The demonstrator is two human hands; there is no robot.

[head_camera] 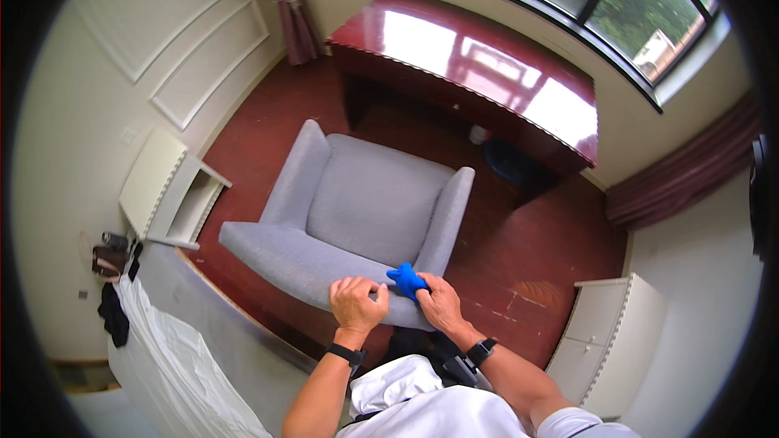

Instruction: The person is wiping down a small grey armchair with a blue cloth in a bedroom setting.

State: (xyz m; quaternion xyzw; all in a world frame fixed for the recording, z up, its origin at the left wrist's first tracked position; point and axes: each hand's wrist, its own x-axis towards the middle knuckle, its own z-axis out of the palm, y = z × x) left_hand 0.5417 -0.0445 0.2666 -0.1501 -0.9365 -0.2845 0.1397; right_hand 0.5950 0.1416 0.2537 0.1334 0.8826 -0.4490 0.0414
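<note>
A grey upholstered armchair (377, 194) stands before me, its backrest nearest to me and its seat facing the desk. My left hand (358, 306) rests on the top edge of the backrest, its fingers curled over it; whether it grips the chair is hard to tell. My right hand (440, 304) is closed on a bunched blue cloth (407, 280) at the right end of the same backrest, with the cloth against the upholstery. Both wrists wear black bands.
A glossy dark-red desk (420, 76) stands under the window, with a dark blue basin (510, 161) beneath. A white nightstand (152, 185) and a bed with white sheet (176, 340) are at left. A white drawer cabinet (627, 340) stands at right.
</note>
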